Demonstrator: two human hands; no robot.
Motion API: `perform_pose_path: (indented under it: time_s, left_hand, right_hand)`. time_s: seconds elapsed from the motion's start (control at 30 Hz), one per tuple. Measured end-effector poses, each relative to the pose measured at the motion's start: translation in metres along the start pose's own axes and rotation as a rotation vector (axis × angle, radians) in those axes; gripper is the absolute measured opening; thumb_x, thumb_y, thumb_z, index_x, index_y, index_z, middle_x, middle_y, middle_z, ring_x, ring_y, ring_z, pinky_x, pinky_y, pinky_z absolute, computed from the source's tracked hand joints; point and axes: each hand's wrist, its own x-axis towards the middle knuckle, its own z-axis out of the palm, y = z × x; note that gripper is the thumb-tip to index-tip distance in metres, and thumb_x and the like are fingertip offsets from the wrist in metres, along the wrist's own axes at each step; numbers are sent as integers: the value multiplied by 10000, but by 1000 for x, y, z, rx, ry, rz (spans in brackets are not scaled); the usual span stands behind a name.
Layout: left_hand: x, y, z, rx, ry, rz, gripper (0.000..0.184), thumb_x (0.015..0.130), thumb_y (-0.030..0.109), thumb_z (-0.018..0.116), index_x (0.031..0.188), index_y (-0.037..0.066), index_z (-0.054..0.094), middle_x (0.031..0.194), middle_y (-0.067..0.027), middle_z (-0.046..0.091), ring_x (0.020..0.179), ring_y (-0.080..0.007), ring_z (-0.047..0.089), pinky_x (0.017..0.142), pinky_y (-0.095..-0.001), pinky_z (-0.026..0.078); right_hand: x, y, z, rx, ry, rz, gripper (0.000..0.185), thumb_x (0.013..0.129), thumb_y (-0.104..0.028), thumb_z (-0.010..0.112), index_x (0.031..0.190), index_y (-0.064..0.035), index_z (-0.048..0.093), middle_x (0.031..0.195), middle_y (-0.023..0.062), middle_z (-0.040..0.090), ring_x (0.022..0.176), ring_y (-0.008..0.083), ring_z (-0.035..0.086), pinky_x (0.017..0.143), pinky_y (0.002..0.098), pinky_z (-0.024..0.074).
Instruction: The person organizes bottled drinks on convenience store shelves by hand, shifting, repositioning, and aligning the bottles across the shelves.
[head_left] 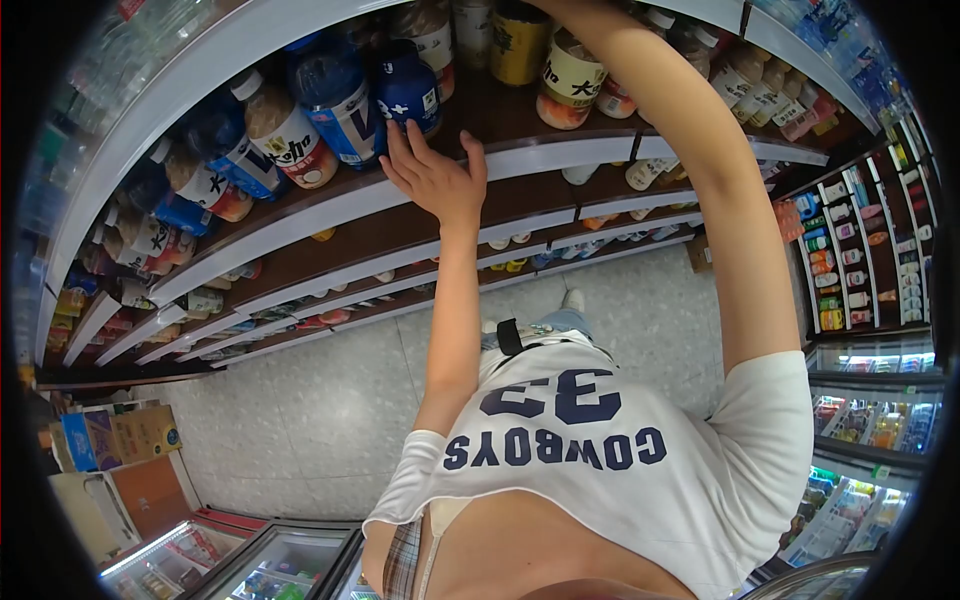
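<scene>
My left hand (440, 180) is at the front edge of the upper shelf (520, 155), fingers spread. Its fingertips overlap the lower part of a dark blue bottle (405, 80); whether they press on it I cannot tell. Left of that bottle stand a large blue-labelled bottle (340, 110) and a brown drink bottle with a white label (290, 140). To its right are a gold container (518, 45) and a cream-labelled bottle (570, 80). My right forearm (650, 70) reaches up over the shelf, and the hand lies beyond the top edge of the view.
Lower shelves (530, 225) with more drinks run below. A grey tiled floor (290, 400) lies behind me. Cardboard boxes (145, 433) stand at the left, glass-topped coolers (285, 565) at the bottom left. Further stocked shelves (850, 250) and lit coolers (880, 430) line the right.
</scene>
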Motion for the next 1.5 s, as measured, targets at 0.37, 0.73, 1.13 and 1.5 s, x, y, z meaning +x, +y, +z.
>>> perform_pose_path:
  time_s: [0.37, 0.73, 1.13, 1.5]
  left_hand:
    - [-1, 0, 5, 45, 39, 6, 670, 814, 328, 630, 1345, -20, 418, 1379, -245, 451, 1259, -381, 462, 1086, -520, 286]
    - [-1, 1, 5, 68, 25, -12, 728, 838, 449, 642, 1365, -5, 430, 1385, -245, 445, 1263, -382, 458, 1074, -533, 298]
    - [-2, -1, 2, 12, -3, -11, 790, 842, 500, 646, 1384, -16, 394, 1395, -254, 434, 1295, -393, 422, 1091, -542, 273]
    - [-2, -1, 6, 14, 48, 9, 681, 847, 504, 616, 1295, 13, 470, 1375, -233, 460, 1269, -365, 450, 1073, -520, 280]
  right_hand:
    - [-9, 4, -9, 27, 5, 2, 423, 852, -406, 674, 1072, -45, 669, 1003, 155, 674, 909, 300, 623, 821, 396, 484]
    - [-14, 6, -9, 152, -13, -28, 435, 860, -397, 670, 1094, -30, 662, 1022, 155, 675, 931, 288, 624, 832, 385, 487]
    - [-16, 26, -15, 114, -53, 19, 496, 868, -443, 656, 1121, -17, 646, 1053, 159, 667, 966, 284, 615, 860, 378, 486]
    - [-15, 30, -19, 47, -90, 61, 527, 864, -461, 653, 1141, -13, 633, 1069, 171, 660, 981, 296, 611, 871, 385, 481]
